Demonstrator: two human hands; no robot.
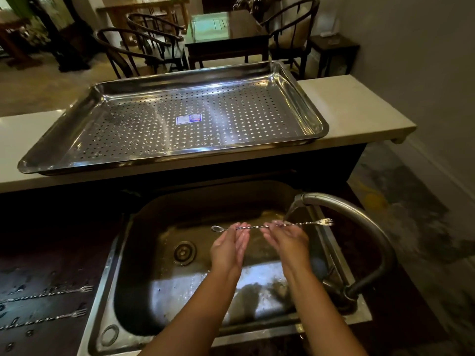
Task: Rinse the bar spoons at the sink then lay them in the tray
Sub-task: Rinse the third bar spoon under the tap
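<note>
Over the steel sink [144,253] I hold one twisted bar spoon [257,226] level, its bowl to the left and its small fork end to the right. My left hand [229,246] grips the shaft near the bowl. Nearer the fork end, my right hand [288,240] holds it just under the faucet spout [299,199], where water runs onto the shaft. Two more bar spoons [51,294] [46,318] lie on the dark counter left of the sink. The perforated steel tray [303,109] sits on the pale raised ledge behind the sink, with only a blue label in it.
The curved faucet [370,227] arcs over the sink's right side from its base at the near right corner. The drain [183,253] lies in the basin's middle. Beyond the ledge [359,109] stand dark chairs [133,50] and a table. A wall rises to the right.
</note>
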